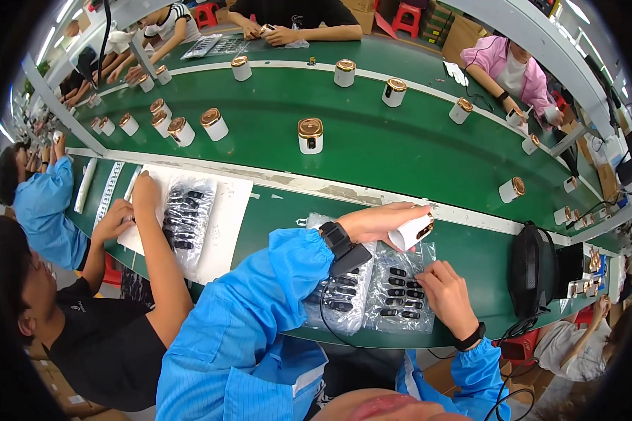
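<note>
My left hand (378, 220) is wrapped round a white rounded canister-shaped device (404, 236) with a gold rim and a black panel on its side, held tilted above the bench. My right hand (445, 290) is just below it, fingertips pinched together at the edge of a clear plastic bag (379, 319). Whatever may be between those fingertips is hidden. Several small black oval parts (396, 292) lie in rows on this bag. Beside it, partly under my left forearm, is another clear bag (314, 317) with similar black parts.
Behind a pale rail (330, 188), several white-and-gold devices (310, 137) stand on a green surface (260, 154). To my left a co-worker's arms (163, 256) reach over white paper (230, 210) and a bag of black parts (189, 223). A black mesh bag (531, 270) stands at right.
</note>
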Demonstrator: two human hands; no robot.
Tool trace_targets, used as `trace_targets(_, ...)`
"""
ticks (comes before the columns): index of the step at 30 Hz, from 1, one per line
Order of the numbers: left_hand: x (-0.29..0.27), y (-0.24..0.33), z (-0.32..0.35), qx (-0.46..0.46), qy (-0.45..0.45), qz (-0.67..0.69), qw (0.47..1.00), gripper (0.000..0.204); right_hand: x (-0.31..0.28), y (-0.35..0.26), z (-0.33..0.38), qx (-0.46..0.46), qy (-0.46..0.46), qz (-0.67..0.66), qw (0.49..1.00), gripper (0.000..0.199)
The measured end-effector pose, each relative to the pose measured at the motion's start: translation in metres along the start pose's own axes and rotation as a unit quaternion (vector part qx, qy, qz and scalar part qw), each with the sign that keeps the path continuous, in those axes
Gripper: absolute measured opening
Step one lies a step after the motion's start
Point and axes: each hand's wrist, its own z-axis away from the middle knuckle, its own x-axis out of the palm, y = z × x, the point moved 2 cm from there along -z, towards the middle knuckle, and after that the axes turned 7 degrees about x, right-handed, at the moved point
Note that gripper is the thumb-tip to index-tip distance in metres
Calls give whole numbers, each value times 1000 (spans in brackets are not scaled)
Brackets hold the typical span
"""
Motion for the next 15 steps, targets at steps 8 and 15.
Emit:
trace_targets(8,-1,-5,0,5,-10,-9,1000,54,-26,4,0,119,77,-172,975,10)
trace_targets(15,-5,28,2,182,60,206,960,54,-65,-8,-85,40,232,-76,969,12)
